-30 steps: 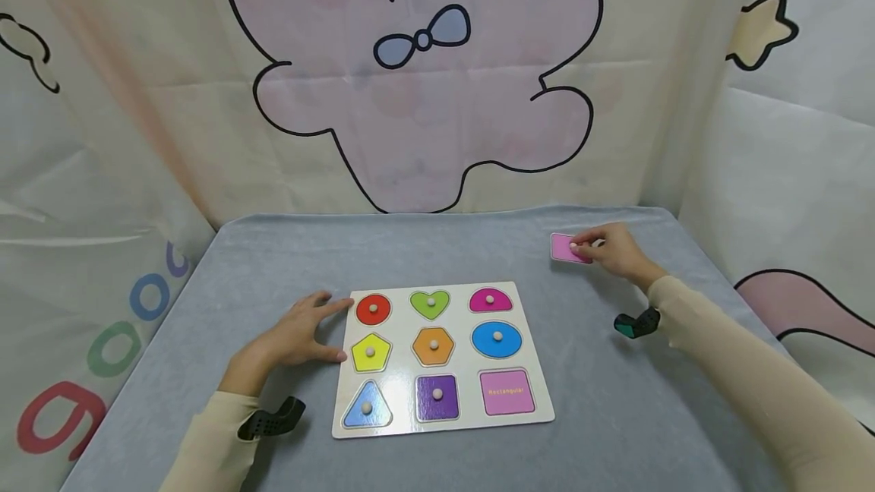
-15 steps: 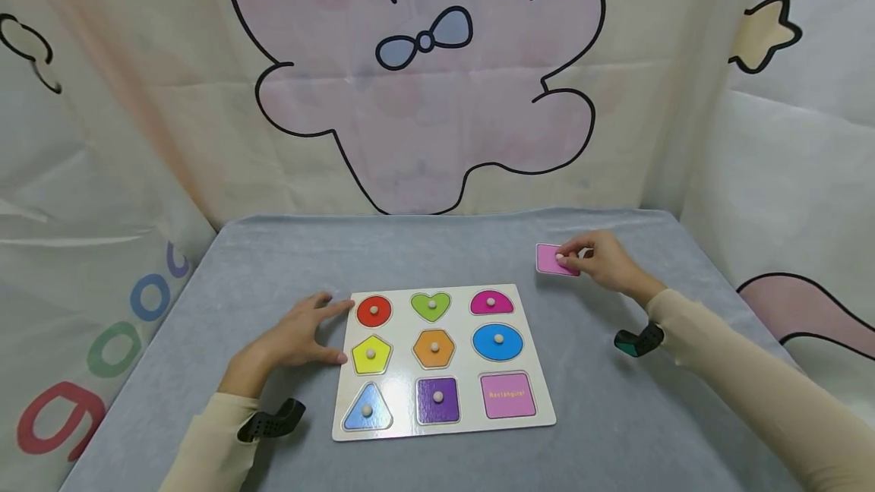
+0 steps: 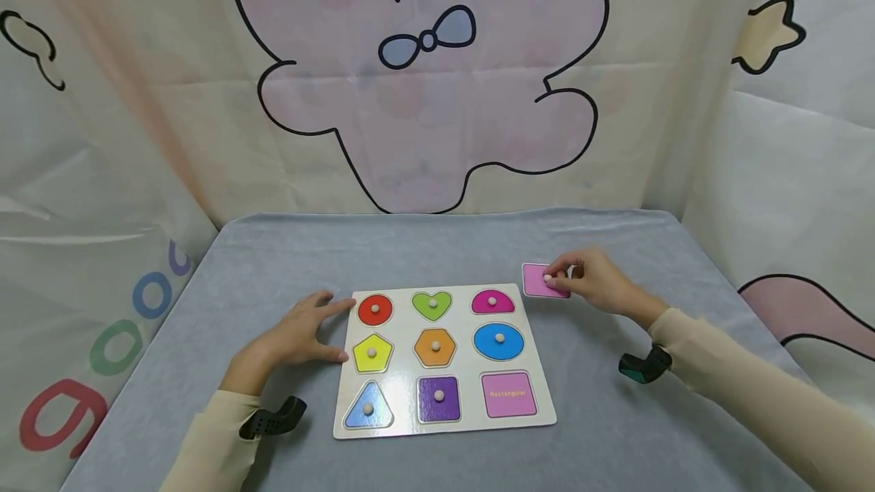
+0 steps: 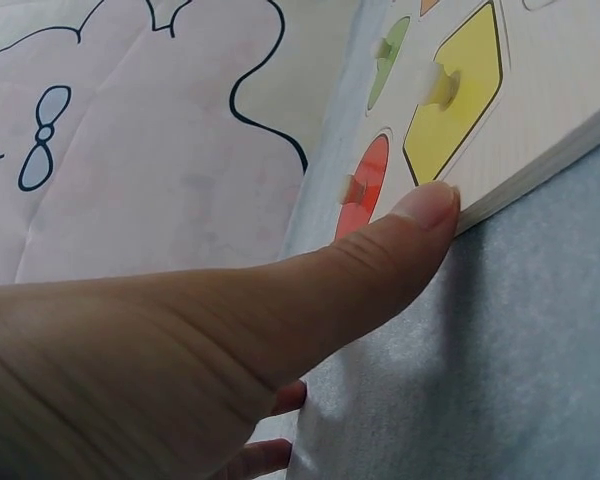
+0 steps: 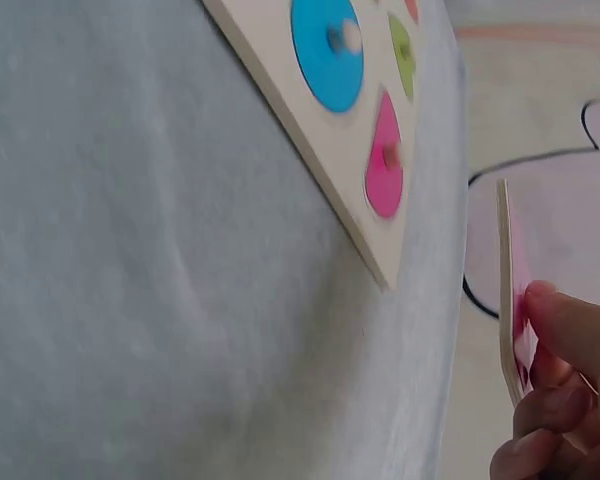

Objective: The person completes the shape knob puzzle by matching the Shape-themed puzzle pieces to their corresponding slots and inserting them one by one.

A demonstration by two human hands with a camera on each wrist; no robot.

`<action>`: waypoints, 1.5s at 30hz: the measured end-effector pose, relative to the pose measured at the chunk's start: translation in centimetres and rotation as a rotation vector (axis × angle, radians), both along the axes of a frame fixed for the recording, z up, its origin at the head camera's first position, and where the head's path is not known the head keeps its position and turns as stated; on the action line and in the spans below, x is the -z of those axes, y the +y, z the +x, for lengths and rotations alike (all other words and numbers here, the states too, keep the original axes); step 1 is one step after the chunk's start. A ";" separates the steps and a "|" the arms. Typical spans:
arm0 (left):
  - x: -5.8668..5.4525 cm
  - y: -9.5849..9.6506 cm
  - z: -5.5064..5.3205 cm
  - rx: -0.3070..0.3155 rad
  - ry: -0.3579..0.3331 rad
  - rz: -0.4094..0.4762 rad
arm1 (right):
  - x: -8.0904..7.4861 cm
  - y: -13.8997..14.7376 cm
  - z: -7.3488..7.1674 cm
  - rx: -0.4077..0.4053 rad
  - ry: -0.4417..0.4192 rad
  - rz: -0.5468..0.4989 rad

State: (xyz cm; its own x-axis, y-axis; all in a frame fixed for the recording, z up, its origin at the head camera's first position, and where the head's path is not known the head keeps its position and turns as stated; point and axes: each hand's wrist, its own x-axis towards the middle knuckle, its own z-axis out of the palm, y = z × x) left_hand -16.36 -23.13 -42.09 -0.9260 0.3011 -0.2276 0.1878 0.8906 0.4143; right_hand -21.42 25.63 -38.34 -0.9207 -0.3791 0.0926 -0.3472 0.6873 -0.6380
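Observation:
A white shape puzzle board (image 3: 396, 393) lies on the cloth. My left hand (image 3: 290, 336) touches its left edge with outstretched thumb and fingers; in the left wrist view the thumb (image 4: 380, 245) presses the edge beside the yellow pentagon (image 4: 465, 85). By its small knob, my right hand (image 3: 598, 279) pinches a pink rectangle puzzle piece (image 3: 533, 279). That piece is held above the cloth, by the board's far right corner. The right wrist view shows the rectangle (image 5: 507, 270) edge-on, apart from the board. At the board's near right is a pink recess (image 3: 509, 405) printed "Rectangular".
Other knobbed pieces sit in the board, among them a blue oval (image 3: 509, 340), a magenta half circle (image 3: 502, 306), a purple square (image 3: 447, 410) and a blue triangle (image 3: 362, 417). Grey-blue cloth (image 3: 615, 431) covers the table. A printed curtain (image 3: 424, 120) hangs behind.
My right hand has carried the pink rectangle leftward and nearer, toward the board's far right corner. The left hand stays at the board's left edge.

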 end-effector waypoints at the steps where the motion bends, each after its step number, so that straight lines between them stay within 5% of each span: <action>1: 0.0 0.0 0.0 0.001 0.000 0.000 | 0.0 -0.2 0.3 0.000 -0.010 0.011; 18: 0.1 -0.1 0.2 0.012 0.014 0.017 | 1.5 -2.6 3.7 -0.073 -0.064 -0.058; 45: 0.3 -0.1 -0.1 0.003 0.006 0.002 | 2.8 -4.8 6.6 -0.225 -0.131 -0.138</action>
